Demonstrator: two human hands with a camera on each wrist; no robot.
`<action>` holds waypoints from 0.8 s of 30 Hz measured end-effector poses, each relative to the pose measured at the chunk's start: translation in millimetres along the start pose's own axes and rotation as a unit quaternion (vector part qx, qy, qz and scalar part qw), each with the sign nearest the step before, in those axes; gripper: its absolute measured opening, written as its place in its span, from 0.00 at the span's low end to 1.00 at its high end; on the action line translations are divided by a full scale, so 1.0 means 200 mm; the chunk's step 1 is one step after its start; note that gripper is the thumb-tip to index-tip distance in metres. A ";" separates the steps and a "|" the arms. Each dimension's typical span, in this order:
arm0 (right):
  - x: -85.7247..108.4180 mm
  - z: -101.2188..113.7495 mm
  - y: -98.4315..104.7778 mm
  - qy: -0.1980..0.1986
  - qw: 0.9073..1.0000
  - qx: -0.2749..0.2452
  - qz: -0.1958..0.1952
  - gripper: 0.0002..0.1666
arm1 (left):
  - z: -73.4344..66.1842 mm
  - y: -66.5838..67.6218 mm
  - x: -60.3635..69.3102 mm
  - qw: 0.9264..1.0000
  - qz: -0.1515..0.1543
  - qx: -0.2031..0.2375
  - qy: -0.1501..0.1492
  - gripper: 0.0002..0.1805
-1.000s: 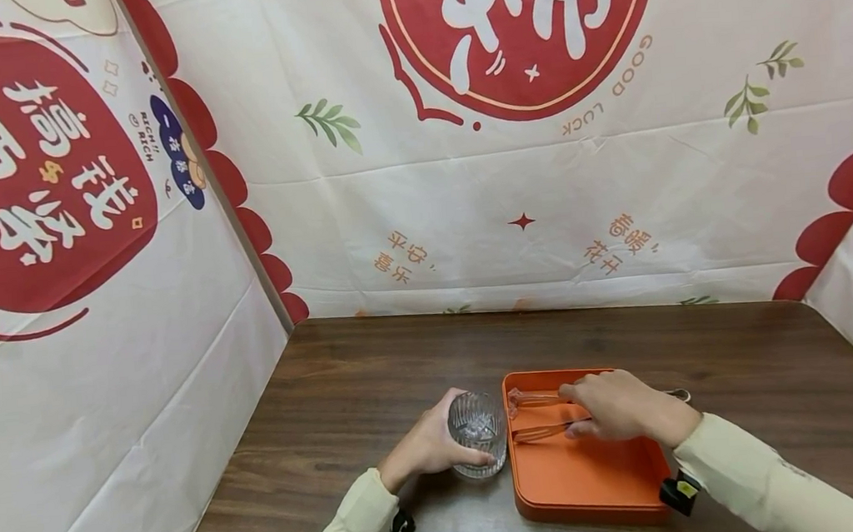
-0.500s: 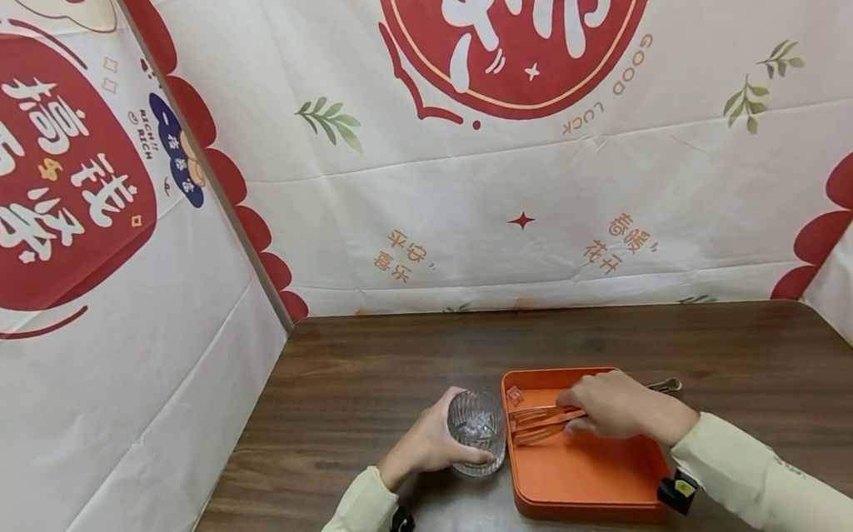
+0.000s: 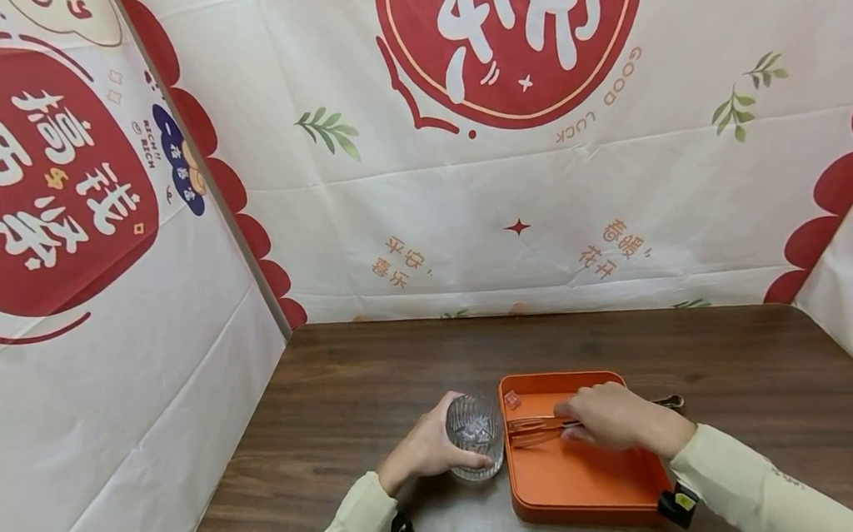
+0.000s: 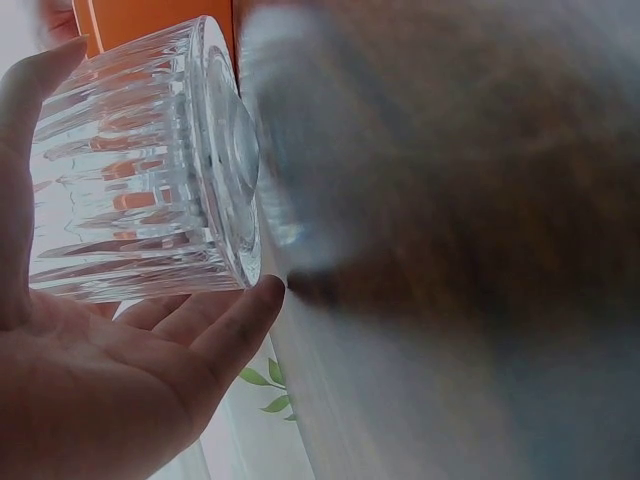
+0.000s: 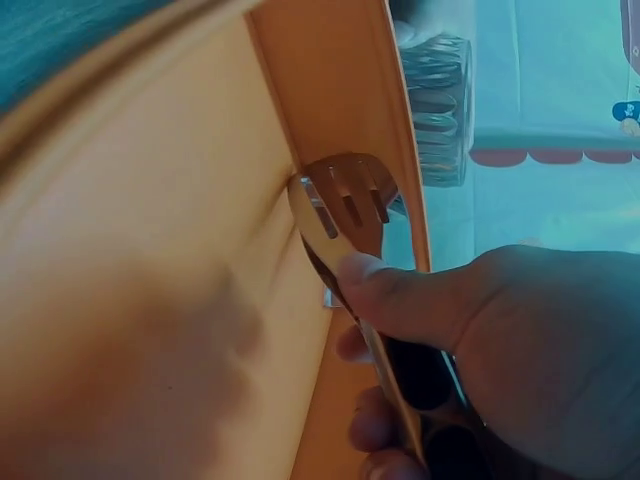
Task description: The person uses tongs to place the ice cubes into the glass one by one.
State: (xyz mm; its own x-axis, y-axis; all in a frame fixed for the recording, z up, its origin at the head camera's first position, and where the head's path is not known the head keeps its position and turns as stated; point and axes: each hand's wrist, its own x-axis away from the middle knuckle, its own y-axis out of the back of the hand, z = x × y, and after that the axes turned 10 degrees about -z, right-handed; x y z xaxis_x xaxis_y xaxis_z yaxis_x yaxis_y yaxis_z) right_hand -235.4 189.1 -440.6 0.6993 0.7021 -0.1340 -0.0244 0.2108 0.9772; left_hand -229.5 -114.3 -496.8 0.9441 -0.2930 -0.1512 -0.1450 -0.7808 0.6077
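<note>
My left hand (image 3: pixel 433 439) holds a ribbed clear glass (image 3: pixel 477 434) upright beside the tray's left wall; in the left wrist view the thumb lies at one side of the glass (image 4: pixel 140 170) and fingers at the other. My right hand (image 3: pixel 615 420) grips metal tongs (image 3: pixel 537 430) over the shallow orange tray (image 3: pixel 586 479). The slotted tong tips are close together near the left wall. In the right wrist view the thumb presses on the tongs (image 5: pixel 345 200); whether anything sits between the tips, I cannot tell. A small clear cube (image 3: pixel 511 399) lies in the tray's back left corner.
The tray stands on a dark wood table (image 3: pixel 374 362). A printed white cloth (image 3: pixel 524 267) hangs behind, and another printed cloth (image 3: pixel 180 385) runs along the left side. The looped tong end (image 3: pixel 669 402) sticks out past the tray's right edge.
The tongs' arms have drawn together from a wide spread, and the upper arm has come away from the cube at the back corner. The left hand and glass stay in place.
</note>
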 end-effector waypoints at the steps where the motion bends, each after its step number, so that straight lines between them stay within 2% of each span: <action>1: 0.00 0.00 -0.01 0.003 1.000 0.004 -0.002 0.12 | 0.00 0.00 0.00 1.000 0.000 0.001 0.001 0.47; 16: 0.03 0.00 -0.04 0.016 0.999 0.027 -0.036 0.13 | 0.00 0.00 0.00 1.000 -0.001 0.003 0.008 0.47; 24: 0.04 -0.01 -0.06 0.025 0.998 0.035 -0.051 0.14 | 0.01 -0.01 0.00 1.000 -0.001 0.002 -0.005 0.47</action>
State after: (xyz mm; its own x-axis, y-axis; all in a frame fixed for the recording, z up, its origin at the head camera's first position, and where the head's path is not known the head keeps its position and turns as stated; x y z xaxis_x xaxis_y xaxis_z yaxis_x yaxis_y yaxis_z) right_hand -230.8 192.5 -453.0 0.6583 0.7133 -0.2405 0.0971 0.2363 0.9668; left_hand -230.2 -114.1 -498.5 0.9418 -0.2957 -0.1601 -0.1436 -0.7842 0.6037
